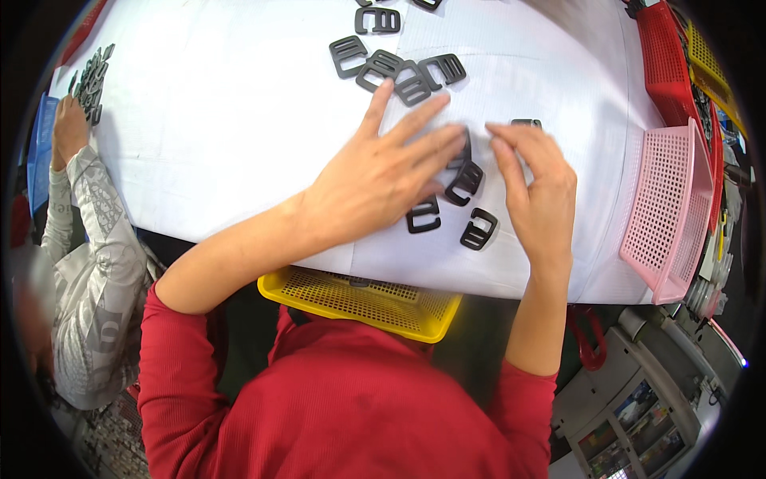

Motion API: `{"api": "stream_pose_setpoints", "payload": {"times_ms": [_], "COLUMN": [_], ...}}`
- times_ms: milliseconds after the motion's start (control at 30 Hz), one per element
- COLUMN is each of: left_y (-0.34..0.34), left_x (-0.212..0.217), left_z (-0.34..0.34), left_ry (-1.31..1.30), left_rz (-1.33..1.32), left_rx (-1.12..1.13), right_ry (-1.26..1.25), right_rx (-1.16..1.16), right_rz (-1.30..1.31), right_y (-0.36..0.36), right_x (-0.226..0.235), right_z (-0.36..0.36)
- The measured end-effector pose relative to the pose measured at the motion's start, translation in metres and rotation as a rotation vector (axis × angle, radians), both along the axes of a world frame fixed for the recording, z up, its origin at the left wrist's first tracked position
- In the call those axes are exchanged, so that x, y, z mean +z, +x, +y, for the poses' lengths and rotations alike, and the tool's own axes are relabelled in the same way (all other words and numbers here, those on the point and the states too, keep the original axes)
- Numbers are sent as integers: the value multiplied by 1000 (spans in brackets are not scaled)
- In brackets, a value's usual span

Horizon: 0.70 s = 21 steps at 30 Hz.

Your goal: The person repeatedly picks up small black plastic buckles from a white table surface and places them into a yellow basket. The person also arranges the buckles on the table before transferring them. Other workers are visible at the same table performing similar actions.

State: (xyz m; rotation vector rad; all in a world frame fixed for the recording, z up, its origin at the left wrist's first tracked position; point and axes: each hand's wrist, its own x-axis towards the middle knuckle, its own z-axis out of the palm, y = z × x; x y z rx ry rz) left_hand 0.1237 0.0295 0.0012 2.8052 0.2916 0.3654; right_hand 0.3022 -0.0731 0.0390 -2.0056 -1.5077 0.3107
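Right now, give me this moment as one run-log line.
left hand: open, spread over black buckles | right hand: beside them, grip unclear | yellow basket: at near table edge | pink basket: at right

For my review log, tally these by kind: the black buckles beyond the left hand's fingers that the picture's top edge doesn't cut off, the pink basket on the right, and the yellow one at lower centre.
Black buckles beyond the left hand: 5
Pink basket: 1
Yellow basket: 1
Total: 7

Over ten buckles [464, 185], at least four baskets [664, 203]
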Motion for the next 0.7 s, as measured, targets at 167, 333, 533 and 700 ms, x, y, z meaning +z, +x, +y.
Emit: {"api": "stream_pose_setpoints", "payload": {"times_ms": [167, 333, 533, 700], "left_y": [-8, -15, -49, -62], "left_x": [2, -7, 10, 17], "left_z": [24, 44, 7, -3], "left_ry": [132, 157, 17, -71], "left_rz": [-47, 71, 183, 150], "left_rx": [252, 294, 277, 302], "right_ry": [130, -79, -134, 29], "right_rx": [166, 271, 206, 114], "right_rz": [-315, -459, -492, -306], "right_y": [5, 3, -1, -13], "right_x": [-20, -29, -8, -14], "right_z": [45, 41, 16, 39]}}
